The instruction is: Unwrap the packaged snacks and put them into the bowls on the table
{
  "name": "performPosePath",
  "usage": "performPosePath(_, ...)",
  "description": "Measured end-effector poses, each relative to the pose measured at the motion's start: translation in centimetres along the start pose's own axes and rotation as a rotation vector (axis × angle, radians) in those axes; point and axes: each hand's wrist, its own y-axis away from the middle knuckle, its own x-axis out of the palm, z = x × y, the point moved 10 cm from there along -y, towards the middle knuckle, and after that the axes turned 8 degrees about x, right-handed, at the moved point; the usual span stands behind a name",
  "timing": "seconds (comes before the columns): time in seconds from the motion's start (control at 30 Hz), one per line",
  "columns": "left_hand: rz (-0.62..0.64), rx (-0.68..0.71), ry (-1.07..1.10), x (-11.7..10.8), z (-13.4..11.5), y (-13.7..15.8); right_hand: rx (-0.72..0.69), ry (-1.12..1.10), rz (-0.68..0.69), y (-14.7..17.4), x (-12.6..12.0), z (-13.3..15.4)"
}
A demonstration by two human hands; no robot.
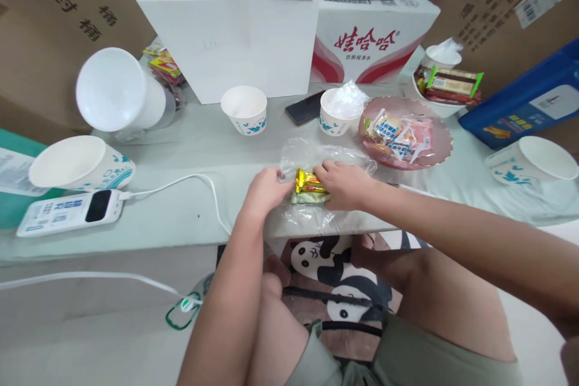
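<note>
1. At the left end of the yellow snack (304,181): left hand (266,191), fingers bent in. Cannot tell the gap between thumb and fingers, or any hold on the snack or the clear bag (298,149).
2. Over the right end of the yellow snack: right hand (346,186), fingers curled down. Tips partly out of sight, so cannot tell a tight grip from a light touch.
3. Between both hands: the yellow snack, with a green snack (305,198) along its near side, both on the clear bag. Right ends of both hidden by the right hand.
4. Around both hands: the clear bag, see-through, with edges hard to find on the table (172,223).
5. Beyond the right hand: a cup (332,125) stuffed with plastic (350,100), hiding one end of a phone (307,108).
6. Right of that cup: a pink plate (441,132) of packs (398,136), with shiny wraps and many words hard to read.
7. Far right of both hands: a blue jug (520,102), cut off at the side.
8. Left of the left hand: a cord (194,176) from a battery (70,214), lost behind the left arm (233,283).
9. Below both hands: panda pictures (307,256), partly covered by legs (447,295).
</note>
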Motion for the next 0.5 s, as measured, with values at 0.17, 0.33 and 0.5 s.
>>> performPosePath(0.17,0.033,0.020,0.661,1.7,-2.0,0.3,0.021,-0.307,-0.084,1.1,0.5,-2.0)
performPosePath(0.33,0.057,-0.170,1.041,3.7,-3.4,0.7,0.079,-0.766,-0.221,2.8,0.7,-4.6)
performPosePath(0.5,0.043,-0.129,1.018,5.0,-5.0,-0.1,0.142,-1.144,-0.300,4.3,1.4,-6.9)
